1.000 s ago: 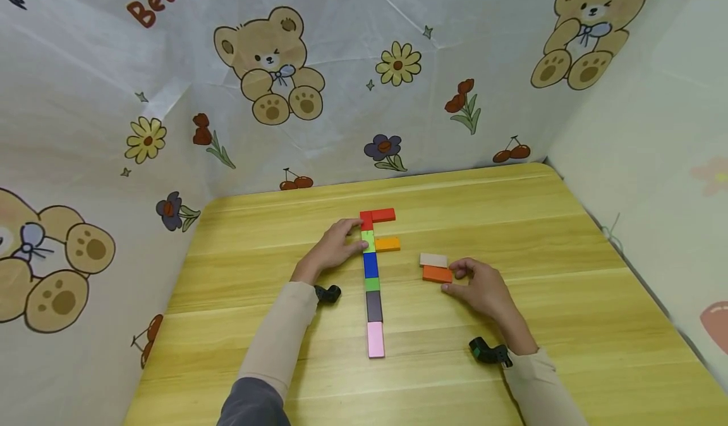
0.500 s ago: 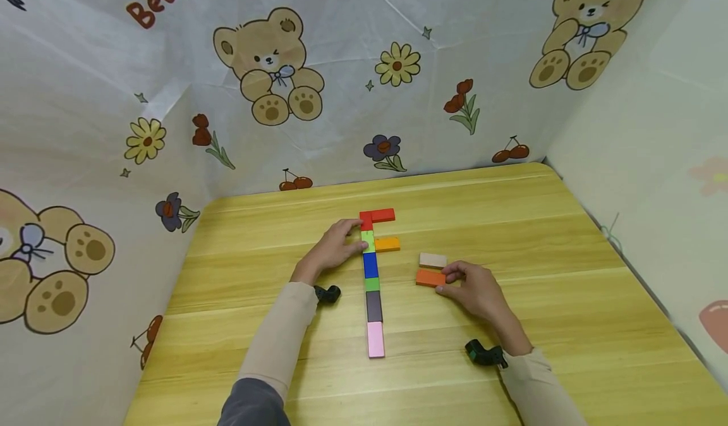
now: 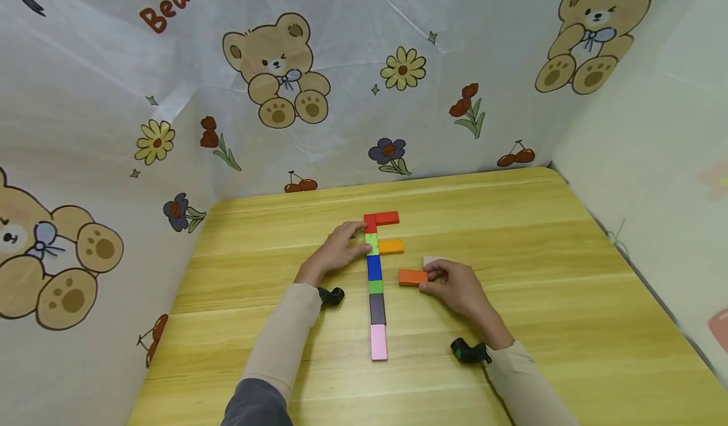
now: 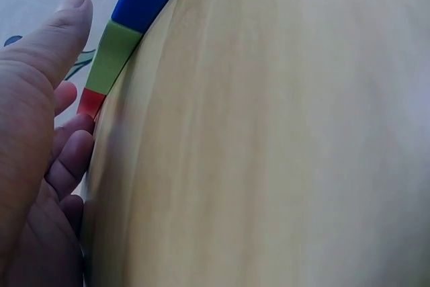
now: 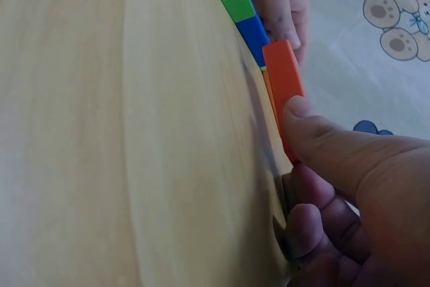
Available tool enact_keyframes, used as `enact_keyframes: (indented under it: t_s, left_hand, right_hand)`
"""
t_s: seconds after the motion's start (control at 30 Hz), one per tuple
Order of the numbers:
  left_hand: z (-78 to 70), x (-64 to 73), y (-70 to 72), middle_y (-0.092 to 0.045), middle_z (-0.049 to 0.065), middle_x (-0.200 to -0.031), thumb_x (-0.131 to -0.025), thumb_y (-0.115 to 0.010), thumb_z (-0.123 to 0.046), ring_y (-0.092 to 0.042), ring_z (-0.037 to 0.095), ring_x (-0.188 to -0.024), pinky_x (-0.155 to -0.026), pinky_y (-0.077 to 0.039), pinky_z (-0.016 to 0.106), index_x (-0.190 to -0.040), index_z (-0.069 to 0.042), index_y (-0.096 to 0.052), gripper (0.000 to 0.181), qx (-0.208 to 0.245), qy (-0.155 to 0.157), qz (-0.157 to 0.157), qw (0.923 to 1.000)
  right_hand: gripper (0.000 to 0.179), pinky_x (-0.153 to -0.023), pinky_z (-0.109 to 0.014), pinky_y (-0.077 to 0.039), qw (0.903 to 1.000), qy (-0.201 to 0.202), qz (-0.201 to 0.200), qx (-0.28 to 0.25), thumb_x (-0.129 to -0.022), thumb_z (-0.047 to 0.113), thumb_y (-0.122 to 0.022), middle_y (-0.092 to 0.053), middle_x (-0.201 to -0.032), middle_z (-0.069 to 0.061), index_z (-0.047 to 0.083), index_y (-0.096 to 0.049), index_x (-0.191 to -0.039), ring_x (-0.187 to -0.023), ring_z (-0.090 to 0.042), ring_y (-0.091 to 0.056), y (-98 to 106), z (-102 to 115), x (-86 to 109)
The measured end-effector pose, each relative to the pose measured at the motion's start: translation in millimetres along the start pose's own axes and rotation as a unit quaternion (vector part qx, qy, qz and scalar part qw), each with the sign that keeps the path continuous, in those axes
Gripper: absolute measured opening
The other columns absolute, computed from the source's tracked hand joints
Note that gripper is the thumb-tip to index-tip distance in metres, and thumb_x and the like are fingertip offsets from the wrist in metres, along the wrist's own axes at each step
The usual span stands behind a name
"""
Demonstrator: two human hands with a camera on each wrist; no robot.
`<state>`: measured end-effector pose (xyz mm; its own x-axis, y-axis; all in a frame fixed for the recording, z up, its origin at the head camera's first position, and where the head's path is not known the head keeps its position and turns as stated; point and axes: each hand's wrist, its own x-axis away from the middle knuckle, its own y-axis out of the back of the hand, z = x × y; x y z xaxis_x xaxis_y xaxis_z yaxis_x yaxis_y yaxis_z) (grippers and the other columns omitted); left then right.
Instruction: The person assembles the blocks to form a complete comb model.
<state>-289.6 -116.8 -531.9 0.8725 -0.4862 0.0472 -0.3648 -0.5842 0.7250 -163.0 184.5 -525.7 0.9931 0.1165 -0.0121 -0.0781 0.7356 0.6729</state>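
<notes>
My right hand (image 3: 457, 287) pinches one end of a flat orange block (image 3: 412, 278) between thumb and fingers. The right wrist view shows the thumb on the broad face of that block (image 5: 285, 78). A beige block (image 3: 432, 260) lies behind this hand, mostly covered by it. On the left, my left hand (image 3: 338, 249) has its fingertips at the upper left side of a block column. That column runs down through red (image 3: 370, 224), light green (image 3: 372, 244), blue (image 3: 374, 267), green (image 3: 375, 287), dark grey (image 3: 377, 309) and pink (image 3: 378, 342) blocks.
A second red block (image 3: 388, 218) sticks out rightward from the column's top, and an amber block (image 3: 391, 247) from the light green one. All lie on a wooden table (image 3: 540, 255). A bear-print cloth (image 3: 341, 53) hangs behind. Each wrist carries a small black camera (image 3: 471, 351).
My right hand has moved left with the orange block, away from the beige block and closer to the column. The left hand stays by the column; the head view has shifted slightly.
</notes>
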Motion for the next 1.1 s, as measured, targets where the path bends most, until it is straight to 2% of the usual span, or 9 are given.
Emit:
enact_keyframes:
  t_s: [0.17,0.33,0.67,1.1]
  left_hand:
    - [2.9,0.7,-2.5,-0.043,0.0,-0.154,-0.095,-0.061,-0.055,-0.049,0.022,-0.131,-0.111,-0.043,0.046,-0.153,-0.026,-0.041,0.067,-0.003,0.009,0.001,1.0]
    - [2.9,-0.2,-2.1,-0.042,0.0,-0.155,-0.096,-0.061,-0.053,-0.048,0.023,-0.132,-0.112,-0.042,0.047,-0.153,-0.024,-0.041,0.068,-0.002,0.003,0.001,1.0]
    - [1.2,-2.1,-0.4,-0.041,0.0,-0.156,-0.096,-0.059,-0.056,-0.048,0.023,-0.134,-0.114,-0.041,0.047,-0.154,-0.024,-0.04,0.069,-0.004,0.0,0.008,1.0]
    - [-0.1,-1.2,0.2,-0.041,0.001,-0.156,-0.097,-0.059,-0.054,-0.048,0.023,-0.132,-0.112,-0.042,0.047,-0.154,-0.024,-0.039,0.068,-0.001,-0.004,0.008,1.0]
  right_hand:
    - [0.031,-0.066,-0.022,-0.048,0.9999,0.013,-0.002,-0.008,-0.081,0.027,-0.085,-0.073,-0.093,0.001,0.013,-0.073,-0.107,-0.073,-0.01,-0.059,-5.2,5.5,-4.2]
    - [0.03,-0.07,-0.024,-0.051,0.9998,0.018,-0.006,-0.002,-0.083,0.027,-0.084,-0.073,-0.094,0.001,0.014,-0.074,-0.108,-0.075,-0.011,-0.06,-9.9,12.4,-10.9]
    - [0.034,-0.078,-0.033,-0.053,0.9991,0.032,-0.014,0.025,-0.082,0.027,-0.085,-0.074,-0.093,0.002,0.012,-0.075,-0.11,-0.082,-0.013,-0.064,-18.7,18.1,-25.2]
    - [0.034,-0.083,-0.041,-0.055,0.9981,0.022,-0.013,0.057,-0.08,0.031,-0.086,-0.075,-0.091,0.005,0.014,-0.076,-0.109,-0.089,-0.017,-0.068,-21.6,21.8,-29.8]
